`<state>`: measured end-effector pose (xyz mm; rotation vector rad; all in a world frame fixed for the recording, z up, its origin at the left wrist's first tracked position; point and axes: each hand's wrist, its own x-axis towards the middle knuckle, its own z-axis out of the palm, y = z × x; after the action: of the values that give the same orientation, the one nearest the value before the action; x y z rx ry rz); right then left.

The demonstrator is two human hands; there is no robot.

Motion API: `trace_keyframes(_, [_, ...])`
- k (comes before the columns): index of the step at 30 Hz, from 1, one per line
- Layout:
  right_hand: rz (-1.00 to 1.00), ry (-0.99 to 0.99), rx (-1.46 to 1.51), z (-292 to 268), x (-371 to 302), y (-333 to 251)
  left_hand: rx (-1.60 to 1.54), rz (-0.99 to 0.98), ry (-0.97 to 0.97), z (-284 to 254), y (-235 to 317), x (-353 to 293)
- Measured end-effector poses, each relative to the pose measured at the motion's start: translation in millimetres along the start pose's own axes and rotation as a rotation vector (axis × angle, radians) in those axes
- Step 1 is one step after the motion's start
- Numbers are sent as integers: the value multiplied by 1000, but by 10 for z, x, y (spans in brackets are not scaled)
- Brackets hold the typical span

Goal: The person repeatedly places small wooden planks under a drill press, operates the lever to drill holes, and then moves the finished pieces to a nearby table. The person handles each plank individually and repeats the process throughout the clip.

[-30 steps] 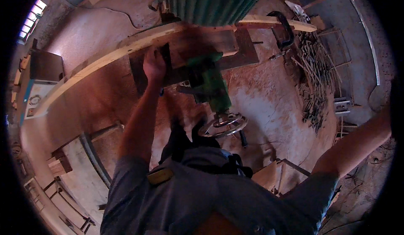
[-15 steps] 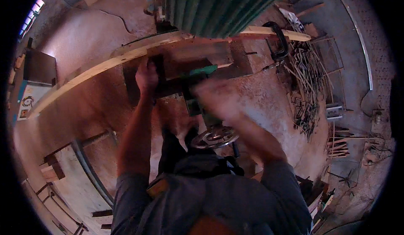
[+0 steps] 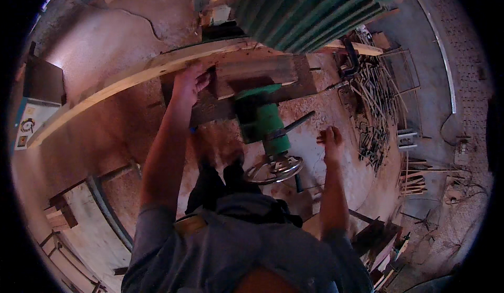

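Note:
My left hand (image 3: 190,84) is beside the left end of a wooden block (image 3: 257,73), its fingers loosely apart and nothing seen in them. Whether its fingertips touch the dark surface there, I cannot tell. Off to the right, my right hand (image 3: 331,140) hangs in the air with loosely bent fingers and nothing visible in it. Between the two hands stands a green machine part (image 3: 262,121) with a slanting metal lever (image 3: 299,122). Below that is a shiny metal handwheel (image 3: 274,169). A green ribbed housing (image 3: 310,15) covers part of the block's far side.
A long pale wooden beam (image 3: 126,80) runs across behind the block. Toward its right end sits a black clamp (image 3: 350,59). Thin sticks (image 3: 375,104) lie heaped on the floor at right. At left are a dark cabinet (image 3: 44,80) and a pale board (image 3: 92,219).
My right hand has moved away from the green machine part, out to the right, uncovering the lever. My left hand's fingers have loosened. The view has shifted slightly.

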<state>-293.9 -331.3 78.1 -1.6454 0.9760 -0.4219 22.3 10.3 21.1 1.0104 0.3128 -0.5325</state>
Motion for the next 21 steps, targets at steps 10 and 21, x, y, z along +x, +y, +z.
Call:
trace_keyframes(10, [-42, 60, 59, 55, -678, -448, -349, 324, 89, -1700, 848, -607])
trace_keyframes(21, [-916, -670, -593, 1761, -1414, -1769, -343, 726, 114, -2111, 1442, -2202])
